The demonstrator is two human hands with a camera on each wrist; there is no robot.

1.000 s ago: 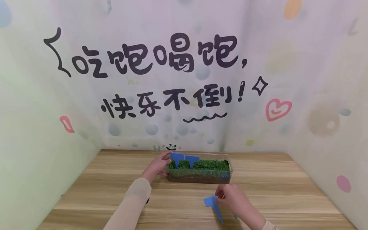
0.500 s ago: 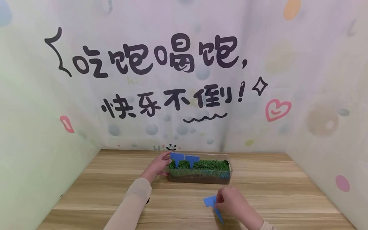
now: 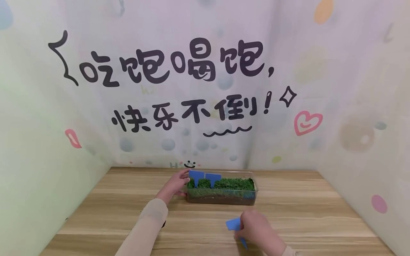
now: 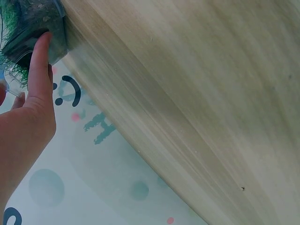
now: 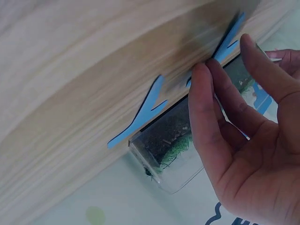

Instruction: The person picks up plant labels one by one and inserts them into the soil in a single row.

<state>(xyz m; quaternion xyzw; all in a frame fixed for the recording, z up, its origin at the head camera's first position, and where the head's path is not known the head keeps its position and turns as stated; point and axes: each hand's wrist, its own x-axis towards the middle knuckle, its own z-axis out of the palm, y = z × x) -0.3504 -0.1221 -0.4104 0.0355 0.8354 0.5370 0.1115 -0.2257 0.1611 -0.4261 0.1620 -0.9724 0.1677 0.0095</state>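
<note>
Right hand point(image 3: 256, 227) has dipped toward seven o'clock, over blue T-shaped plastic marker point(image 3: 233, 224) — can't tell whether fingers point(image 5: 200, 93) pinch it; pickup likely begun.

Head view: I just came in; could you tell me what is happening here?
A person's left hand touches the left end of a clear box of green grass, where two blue tags stand. The right hand is at another blue tag on the tabletop; whether it grips it is unclear. In the right wrist view, one more tag lies nearby.
</note>
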